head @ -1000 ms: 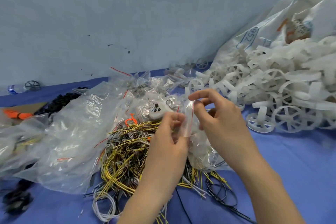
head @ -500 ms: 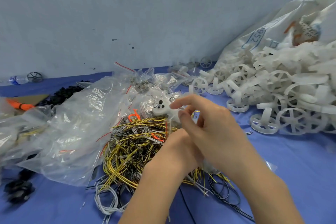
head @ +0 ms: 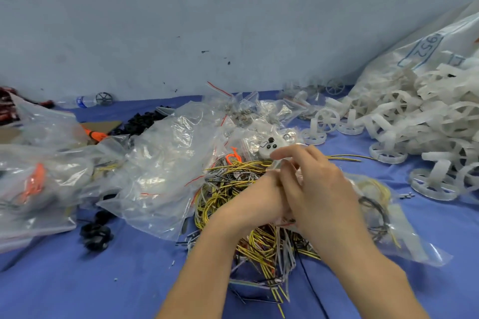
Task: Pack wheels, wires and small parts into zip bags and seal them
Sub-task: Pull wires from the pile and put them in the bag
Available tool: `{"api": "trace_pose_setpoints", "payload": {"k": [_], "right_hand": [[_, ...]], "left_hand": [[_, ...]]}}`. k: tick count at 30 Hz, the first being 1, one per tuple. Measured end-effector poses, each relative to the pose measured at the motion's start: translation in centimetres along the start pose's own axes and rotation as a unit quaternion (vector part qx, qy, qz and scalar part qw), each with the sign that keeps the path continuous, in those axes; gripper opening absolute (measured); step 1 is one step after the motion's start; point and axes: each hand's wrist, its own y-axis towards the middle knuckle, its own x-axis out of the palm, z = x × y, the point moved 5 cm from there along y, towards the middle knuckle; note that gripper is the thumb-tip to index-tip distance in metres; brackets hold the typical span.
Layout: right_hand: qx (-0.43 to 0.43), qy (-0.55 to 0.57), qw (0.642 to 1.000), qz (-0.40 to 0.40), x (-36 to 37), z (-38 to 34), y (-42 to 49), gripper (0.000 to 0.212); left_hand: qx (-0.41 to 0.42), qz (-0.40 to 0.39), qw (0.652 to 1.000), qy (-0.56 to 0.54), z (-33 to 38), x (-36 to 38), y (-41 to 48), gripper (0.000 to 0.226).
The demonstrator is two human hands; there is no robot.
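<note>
- Two bare hands meet in the centre of the frame, above a blue table cover point(head: 77, 282).
- The right hand point(head: 318, 189) lies over the left hand point(head: 251, 202); its forefinger and thumb are curled toward each other near a thin clear edge of plastic, but whether they pinch it I cannot tell.
- The left hand's fingers are hidden under the right hand, so its grip cannot be told.
- A zip bag point(head: 388, 228) holding yellow and black wires lies flat on the cover at centre right, partly under the right wrist.
- A loose tangle of yellow, black and white wires point(head: 261, 243) sits beneath both hands, spreading toward the lower centre.
- A small white part with black dots point(head: 270, 146) rests just above the right forefinger.
- A pile of empty clear bags point(head: 160, 171) fills the centre left.
- A heap of white plastic wheels point(head: 420, 127) spills from a large sack point(head: 404, 59) at the right of the frame.
- Small bags of metal parts point(head: 243, 111) lie near the upper centre, by the wall.
- Black rubber tyres point(head: 94, 234) sit at lower left, and more black pieces point(head: 142, 122) lie behind the clear bags.
- A plastic bottle point(head: 80, 101) lies on its side against the wall at upper left.
</note>
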Motion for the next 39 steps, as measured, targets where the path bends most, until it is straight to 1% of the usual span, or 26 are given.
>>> {"api": "trace_pose_setpoints", "payload": {"k": [2, 4, 6, 7, 9, 10, 11, 12, 13, 14, 15, 17, 19, 20, 23, 26, 29, 32, 36, 37, 39], "right_hand": [[0.011, -0.003, 1.0, -0.002, 0.6, 0.3, 0.2, 0.027], [0.027, -0.025, 0.999, -0.004, 1.2, 0.7, 0.4, 0.023], [0.037, -0.061, 0.997, -0.022, 2.0, 0.6, 0.2, 0.022], [0.038, -0.077, 0.996, -0.039, 2.5, 0.5, 0.0, 0.021], [0.033, -0.102, 0.992, -0.064, 3.3, 0.1, -0.3, 0.019], [0.032, -0.107, 0.991, -0.068, 3.5, -0.1, -0.4, 0.018], [0.032, -0.106, 0.992, -0.068, 3.6, -0.2, -0.5, 0.018], [0.034, -0.103, 0.992, -0.067, 3.6, -0.2, -0.6, 0.018], [0.039, -0.1, 0.992, -0.066, 3.5, -0.1, -0.6, 0.019], [0.045, -0.098, 0.992, -0.067, 3.5, 0.0, -0.6, 0.019], [0.051, -0.095, 0.992, -0.069, 3.4, 0.2, -0.5, 0.02], [0.06, -0.081, 0.993, -0.068, 3.0, 0.4, -0.5, 0.021], [0.065, -0.059, 0.994, -0.064, 2.6, 0.6, -0.5, 0.021], [0.064, -0.05, 0.995, -0.065, 2.5, 0.6, -0.5, 0.021], [0.055, -0.035, 0.996, -0.068, 2.4, 0.7, -0.5, 0.019], [0.054, -0.024, 0.996, -0.064, 2.5, 1.1, -0.5, 0.02], [0.049, -0.007, 0.998, -0.05, 2.4, 1.5, -0.3, 0.02], [0.043, 0.012, 0.999, -0.023, 1.9, 1.8, -0.2, 0.019], [0.057, 0.06, 0.997, -0.001, 1.2, 2.2, 0.1, 0.02], [0.065, 0.076, 0.995, 0.001, 1.0, 2.4, 0.1, 0.02], [0.078, 0.118, 0.99, -0.002, 0.4, 2.9, 0.3, 0.02]], "left_hand": [[0.011, 0.052, 0.988, -0.147, -1.1, -1.4, -0.9, 0.024], [0.043, 0.123, 0.971, -0.203, -2.1, -3.1, -2.3, 0.024], [0.077, 0.212, 0.949, -0.22, -3.6, -5.3, -4.6, 0.023], [0.087, 0.257, 0.933, -0.237, -4.4, -6.6, -5.9, 0.022], [0.113, 0.345, 0.883, -0.298, -6.0, -8.8, -9.1, 0.019], [0.115, 0.407, 0.854, -0.304, -7.0, -9.8, -10.9, 0.018], [0.102, 0.476, 0.829, -0.276, -8.0, -10.6, -12.7, 0.018], [0.068, 0.546, 0.803, -0.227, -9.3, -11.2, -14.4, 0.019], [0.016, 0.605, 0.779, -0.163, -10.6, -11.7, -15.9, 0.021], [-0.043, 0.643, 0.758, -0.099, -11.9, -12.0, -17.2, 0.022], [-0.1, 0.658, 0.745, -0.048, -13.3, -12.1, -18.3, 0.023], [-0.194, 0.649, 0.734, 0.038, -15.3, -12.5, -19.9, 0.021], [-0.276, 0.609, 0.736, 0.112, -16.5, -12.5, -20.4, 0.031], [-0.312, 0.581, 0.74, 0.132, -16.9, -12.4, -20.4, 0.037], [-0.377, 0.502, 0.759, 0.171, -17.4, -11.5, -19.9, 0.049], [-0.405, 0.456, 0.758, 0.233, -17.3, -11.3, -19.1, 0.047], [-0.412, 0.444, 0.752, 0.26, -17.3, -11.2, -18.3, 0.04], [-0.376, 0.479, 0.756, 0.239, -16.8, -11.4, -17.9, 0.036], [-0.285, 0.563, 0.752, 0.192, -15.5, -11.6, -17.8, 0.033], [-0.253, 0.578, 0.756, 0.173, -15.1, -11.6, -17.6, 0.033], [-0.163, 0.597, 0.775, 0.127, -13.6, -11.2, -16.6, 0.033]]}}
